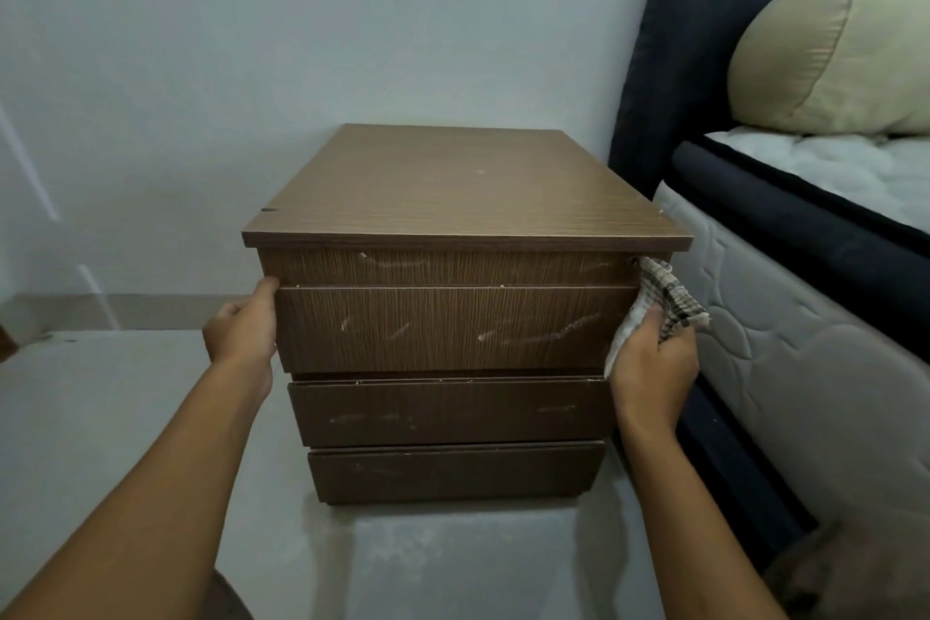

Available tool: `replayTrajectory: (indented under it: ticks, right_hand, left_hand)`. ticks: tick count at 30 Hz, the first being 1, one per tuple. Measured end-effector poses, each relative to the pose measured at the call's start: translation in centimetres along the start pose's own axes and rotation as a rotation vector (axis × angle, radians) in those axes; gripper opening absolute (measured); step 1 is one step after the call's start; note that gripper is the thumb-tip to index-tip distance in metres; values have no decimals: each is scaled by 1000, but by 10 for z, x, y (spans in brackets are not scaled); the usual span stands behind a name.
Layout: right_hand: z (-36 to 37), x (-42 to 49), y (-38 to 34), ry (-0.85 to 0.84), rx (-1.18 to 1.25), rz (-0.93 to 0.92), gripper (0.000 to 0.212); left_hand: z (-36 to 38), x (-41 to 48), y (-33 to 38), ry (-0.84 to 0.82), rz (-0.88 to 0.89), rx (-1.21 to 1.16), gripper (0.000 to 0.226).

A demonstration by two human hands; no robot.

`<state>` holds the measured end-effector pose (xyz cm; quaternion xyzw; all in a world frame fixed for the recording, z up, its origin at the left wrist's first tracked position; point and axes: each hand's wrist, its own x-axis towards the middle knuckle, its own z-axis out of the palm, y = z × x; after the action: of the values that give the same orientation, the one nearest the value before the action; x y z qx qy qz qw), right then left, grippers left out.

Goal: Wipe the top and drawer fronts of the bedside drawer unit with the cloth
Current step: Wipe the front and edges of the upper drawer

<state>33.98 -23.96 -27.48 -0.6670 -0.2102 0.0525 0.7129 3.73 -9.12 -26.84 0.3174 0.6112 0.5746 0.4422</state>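
Observation:
A brown wooden bedside drawer unit stands on the floor against the wall. Its top is bare, with a small pale speck. Three drawer fronts sit below a top rail; the upper drawer sticks out a little and shows pale scuffs. My left hand grips the left end of that upper drawer front. My right hand is at the drawer's right end, holding a checked white cloth that hangs against the unit's right corner.
A bed with a dark frame and quilted mattress stands close on the right, with a beige pillow on it. A pale wall is behind. Grey floor spreads to the left and front.

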Motion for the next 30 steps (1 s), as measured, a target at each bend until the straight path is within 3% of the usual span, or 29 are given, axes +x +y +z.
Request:
replayTrajectory:
  ticks: [11, 18, 22, 26, 30]
  right_hand:
    - [-17, 4, -5, -43, -68, -98, 20]
    - [-19, 25, -26, -81, -274, -256, 18]
    - [-15, 34, -47, -120, -401, -208, 26]
    - [1, 37, -67, -151, -418, -30, 26]
    - [23, 33, -78, -194, -173, 207, 26]
  left_hand:
    - [-5, -10, 1, 64, 37, 30, 26]
    - [-17, -19, -4, 73, 77, 70, 24]
    - [-22, -21, -4, 56, 79, 80, 25]
    - [-22, -25, -2, 58, 69, 69, 23]
    - [-22, -28, 0, 43, 60, 42, 20]
